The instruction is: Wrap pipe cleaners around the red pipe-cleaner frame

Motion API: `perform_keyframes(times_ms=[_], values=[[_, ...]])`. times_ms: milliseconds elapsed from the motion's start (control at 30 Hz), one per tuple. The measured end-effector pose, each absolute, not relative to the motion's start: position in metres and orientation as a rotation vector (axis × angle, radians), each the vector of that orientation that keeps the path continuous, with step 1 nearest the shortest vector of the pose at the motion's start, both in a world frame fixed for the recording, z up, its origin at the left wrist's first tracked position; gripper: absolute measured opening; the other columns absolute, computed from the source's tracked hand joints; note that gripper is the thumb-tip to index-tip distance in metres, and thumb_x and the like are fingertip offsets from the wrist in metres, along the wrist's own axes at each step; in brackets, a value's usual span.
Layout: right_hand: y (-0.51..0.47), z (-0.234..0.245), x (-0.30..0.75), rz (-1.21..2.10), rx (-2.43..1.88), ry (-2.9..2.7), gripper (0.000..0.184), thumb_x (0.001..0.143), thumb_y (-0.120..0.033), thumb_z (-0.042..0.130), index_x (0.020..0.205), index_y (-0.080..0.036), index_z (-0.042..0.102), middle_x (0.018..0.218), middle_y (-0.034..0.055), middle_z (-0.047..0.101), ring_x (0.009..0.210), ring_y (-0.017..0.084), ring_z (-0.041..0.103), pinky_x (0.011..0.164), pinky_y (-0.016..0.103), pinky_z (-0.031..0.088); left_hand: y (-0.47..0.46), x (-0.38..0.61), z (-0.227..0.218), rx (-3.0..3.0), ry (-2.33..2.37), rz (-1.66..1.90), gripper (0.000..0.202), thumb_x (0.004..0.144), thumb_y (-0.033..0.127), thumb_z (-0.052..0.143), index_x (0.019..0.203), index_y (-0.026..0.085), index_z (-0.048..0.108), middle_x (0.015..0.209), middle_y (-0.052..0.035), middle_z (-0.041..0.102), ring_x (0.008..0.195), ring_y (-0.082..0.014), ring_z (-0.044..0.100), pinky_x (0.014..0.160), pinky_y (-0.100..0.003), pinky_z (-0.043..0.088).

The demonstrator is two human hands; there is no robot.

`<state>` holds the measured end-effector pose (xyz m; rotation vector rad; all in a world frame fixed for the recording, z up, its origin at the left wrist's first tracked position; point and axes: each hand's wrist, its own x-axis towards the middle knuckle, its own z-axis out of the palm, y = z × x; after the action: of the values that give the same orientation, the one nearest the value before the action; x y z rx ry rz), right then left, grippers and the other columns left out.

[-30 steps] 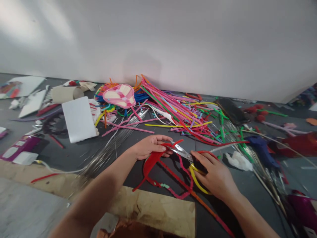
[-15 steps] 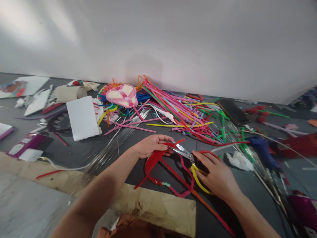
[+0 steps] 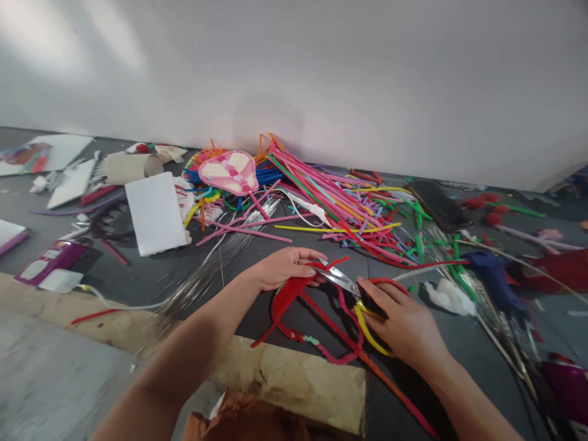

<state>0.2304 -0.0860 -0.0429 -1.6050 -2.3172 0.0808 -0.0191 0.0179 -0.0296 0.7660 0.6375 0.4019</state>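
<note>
My left hand [image 3: 289,267], closed, pinches a flat red fuzzy piece [image 3: 289,298], which looks like red pipe cleaners laid side by side. Single stems stick out at its upper right and lower left ends. In my right hand [image 3: 407,315] are scissors [image 3: 342,280] with red and yellow handles. Their parted blades point left and reach the upper end of the red piece, close to my left fingertips. Below the scissors lies a loop of pink and red twisted pipe cleaner [image 3: 337,360], crossed by a long red-orange stem [image 3: 386,381].
Behind my hands lies a heap of coloured pipe cleaners [image 3: 321,196] with a pink heart-shaped piece [image 3: 228,171]. To the left are a white notepad [image 3: 156,214] and thin wires [image 3: 197,282]. A blue glue gun [image 3: 493,275] and white fluff [image 3: 449,297] are on the right.
The view has shifted slightly, so the background sits a little further right and higher. My hands, the scissors and the red piece hold nearly the same pose.
</note>
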Motion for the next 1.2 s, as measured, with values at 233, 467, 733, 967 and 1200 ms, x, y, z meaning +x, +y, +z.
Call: perform_keyframes(times_ms=[233, 467, 733, 967, 1200], values=[[-0.0884, -0.0435, 0.2313, 0.067, -1.574, -2.337, 0.042, 0.085, -0.032, 0.053, 0.125, -0.02, 0.055, 0.104, 0.0082, 0.067, 0.083, 0.02, 0.067, 0.066, 0.028, 0.053, 0.0178, -0.019, -0.0294, 0.766, 0.649, 0.401, 0.041, 0.07, 0.016, 0.073, 0.109, 0.012, 0.059, 0.095, -0.0095, 0.068, 0.085, -0.0176, 0.067, 0.081, -0.033, 0.052], [-0.0899, -0.0447, 0.2318, 0.052, -1.578, -2.348, 0.042, 0.085, -0.032, 0.053, 0.126, -0.02, 0.055, 0.103, 0.0081, 0.068, 0.081, 0.019, 0.067, 0.064, 0.027, 0.053, 0.0176, -0.0187, -0.029, 0.78, 0.65, 0.404, 0.041, 0.07, 0.017, 0.073, 0.109, 0.012, 0.059, 0.095, -0.01, 0.068, 0.085, -0.0175, 0.067, 0.081, -0.033, 0.052], [-0.0888, -0.0434, 0.2304, 0.059, -1.58, -2.34, 0.041, 0.085, -0.034, 0.052, 0.125, -0.02, 0.055, 0.102, 0.0079, 0.068, 0.082, 0.02, 0.067, 0.064, 0.027, 0.053, 0.018, -0.02, -0.0296, 0.77, 0.633, 0.398, 0.036, 0.074, 0.02, 0.07, 0.109, 0.013, 0.061, 0.092, -0.0102, 0.069, 0.084, -0.0181, 0.067, 0.082, -0.034, 0.051], [-0.0878, -0.0396, 0.2265, 0.003, -1.604, -2.307, 0.04, 0.083, -0.034, 0.053, 0.12, -0.019, 0.058, 0.099, 0.0084, 0.067, 0.084, 0.021, 0.065, 0.066, 0.029, 0.052, 0.0169, -0.0202, -0.0301, 0.799, 0.644, 0.39, 0.031, 0.077, 0.02, 0.066, 0.106, 0.013, 0.062, 0.092, -0.0103, 0.069, 0.084, -0.018, 0.067, 0.081, -0.034, 0.051], [-0.0884, -0.0394, 0.2262, 0.022, -1.618, -2.315, 0.041, 0.082, -0.034, 0.053, 0.121, -0.02, 0.057, 0.1, 0.0086, 0.066, 0.085, 0.021, 0.064, 0.068, 0.028, 0.052, 0.0172, -0.02, -0.0294, 0.797, 0.632, 0.385, 0.03, 0.076, 0.02, 0.067, 0.104, 0.012, 0.063, 0.09, -0.0099, 0.07, 0.083, -0.0175, 0.067, 0.082, -0.033, 0.051]])
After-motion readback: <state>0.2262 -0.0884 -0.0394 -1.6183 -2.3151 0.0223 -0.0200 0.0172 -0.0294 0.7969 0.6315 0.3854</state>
